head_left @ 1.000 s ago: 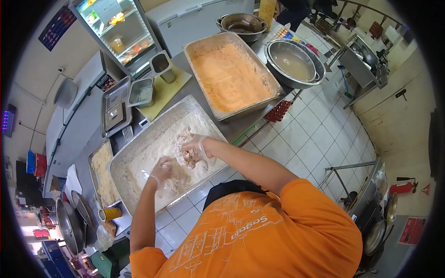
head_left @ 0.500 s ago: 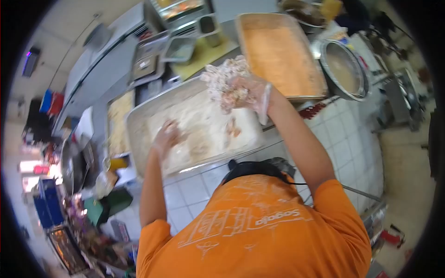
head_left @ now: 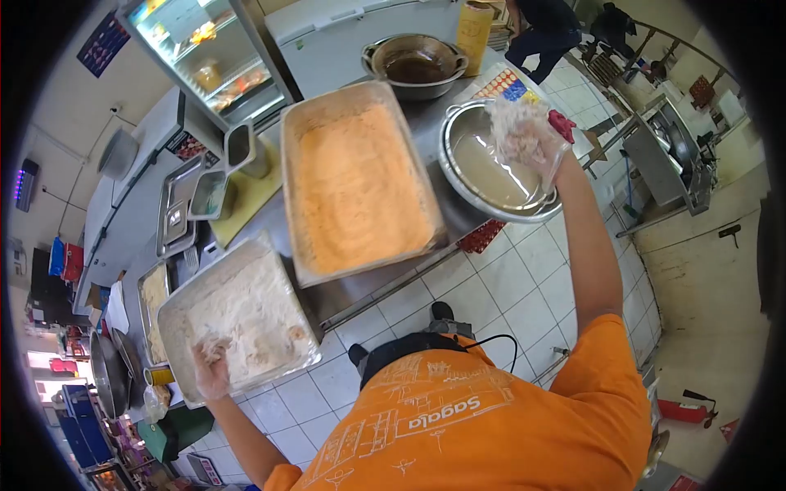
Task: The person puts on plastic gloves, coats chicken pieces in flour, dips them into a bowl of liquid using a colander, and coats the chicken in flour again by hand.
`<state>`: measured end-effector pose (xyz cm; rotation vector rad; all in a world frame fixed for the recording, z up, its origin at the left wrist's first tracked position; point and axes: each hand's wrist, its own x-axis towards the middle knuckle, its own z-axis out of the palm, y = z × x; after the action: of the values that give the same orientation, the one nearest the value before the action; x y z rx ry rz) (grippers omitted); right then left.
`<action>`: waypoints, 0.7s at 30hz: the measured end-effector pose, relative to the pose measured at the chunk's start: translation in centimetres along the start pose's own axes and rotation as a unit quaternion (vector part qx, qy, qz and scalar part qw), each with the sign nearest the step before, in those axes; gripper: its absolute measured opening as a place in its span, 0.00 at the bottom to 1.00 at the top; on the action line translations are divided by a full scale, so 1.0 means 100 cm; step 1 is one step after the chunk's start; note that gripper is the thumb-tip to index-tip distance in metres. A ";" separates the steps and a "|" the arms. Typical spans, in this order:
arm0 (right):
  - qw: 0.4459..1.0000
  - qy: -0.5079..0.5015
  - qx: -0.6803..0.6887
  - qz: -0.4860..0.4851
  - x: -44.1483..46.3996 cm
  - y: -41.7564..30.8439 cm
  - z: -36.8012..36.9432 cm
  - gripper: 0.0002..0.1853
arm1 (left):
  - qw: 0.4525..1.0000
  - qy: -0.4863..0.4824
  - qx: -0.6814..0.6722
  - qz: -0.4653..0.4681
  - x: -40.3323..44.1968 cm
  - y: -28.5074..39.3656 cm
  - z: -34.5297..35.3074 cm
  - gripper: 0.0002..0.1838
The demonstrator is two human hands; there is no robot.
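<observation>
Right hand point(head_left: 547, 153), wearing a clear plastic glove, is clutching a flour-coated clump point(head_left: 514, 123), fingers curling around it; pieces inside it are blurring together. Clump is hanging over the right side of the metal bowl point(head_left: 449, 164), which is holding cloudy liquid; cannot tell if it is touching the rim. A red item point(head_left: 562, 124) is showing just beside that hand. Left hand point(head_left: 210, 373) is reaching into the near left corner of the flour tray point(head_left: 176, 340), fingers bending down at the white flour point(head_left: 246, 307); cannot tell if they are gripping anything. A browner lump point(head_left: 296, 334) is lying in the flour by the right wall, well apart from the left hand. Orange powder tray point(head_left: 368, 270) is sitting between flour tray and bowl on the steel counter point(head_left: 327, 303). Behind, a second bowl point(head_left: 417, 92) is holding dark brown liquid, with a yellow container point(head_left: 473, 39) standing just beside it. Two small metal pans, one point(head_left: 240, 151) and another point(head_left: 211, 195), are standing at the yellow board point(head_left: 252, 200). Someone in dark clothes point(head_left: 547, 29) is standing beyond the counter.
</observation>
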<state>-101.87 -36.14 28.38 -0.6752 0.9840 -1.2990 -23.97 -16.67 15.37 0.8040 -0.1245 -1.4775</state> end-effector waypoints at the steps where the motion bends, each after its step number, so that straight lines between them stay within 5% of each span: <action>1: 0.998 -0.047 -0.011 -0.033 0.006 0.001 -0.029 0.24 | 0.998 0.029 0.024 0.048 -0.005 -0.009 0.037 0.15; 3: 0.996 0.023 -0.055 0.063 0.061 0.026 -0.118 0.25 | 0.983 0.096 0.071 0.143 -0.021 -0.043 0.126 0.14; 6: 0.967 0.012 -0.247 0.056 0.082 0.044 -0.121 0.28 | 0.958 -0.082 0.210 0.178 -0.018 -0.099 0.248 0.11; 9: 0.950 -0.016 -0.304 0.072 0.133 0.100 -0.156 0.32 | 0.928 -0.323 0.174 0.065 0.035 -0.158 0.339 0.10; 11: 0.952 -0.011 -0.286 0.110 0.124 0.086 -0.138 0.31 | 0.945 -0.255 0.201 0.049 0.043 -0.225 0.415 0.09; 12: 0.952 -0.008 -0.279 0.129 0.120 0.079 -0.132 0.30 | 0.914 -0.300 0.264 0.074 0.039 -0.262 0.453 0.10; 14: 0.950 0.020 -0.301 0.084 0.122 0.073 -0.150 0.26 | 0.897 -0.390 0.189 -0.086 0.081 -0.327 0.480 0.10; 16: 0.938 0.033 -0.343 0.035 0.118 0.065 -0.160 0.22 | 0.864 -0.445 0.196 -0.130 0.122 -0.406 0.489 0.08; 18: 0.916 0.032 -0.400 -0.023 0.097 0.041 -0.154 0.20 | 0.880 -0.279 0.321 -0.210 0.149 -0.481 0.500 0.11; 20: 0.885 0.047 -0.462 -0.036 0.079 0.028 -0.144 0.19 | 0.828 -0.220 0.479 -0.189 0.151 -0.529 0.513 0.17; 21: 0.864 0.033 -0.497 -0.079 0.078 0.034 -0.152 0.19 | 0.753 -0.241 0.588 -0.168 0.159 -0.545 0.515 0.18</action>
<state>-113.80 -41.41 16.85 -1.5238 1.6948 -0.8767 -94.83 -45.82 17.51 1.4536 -1.4987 -1.8716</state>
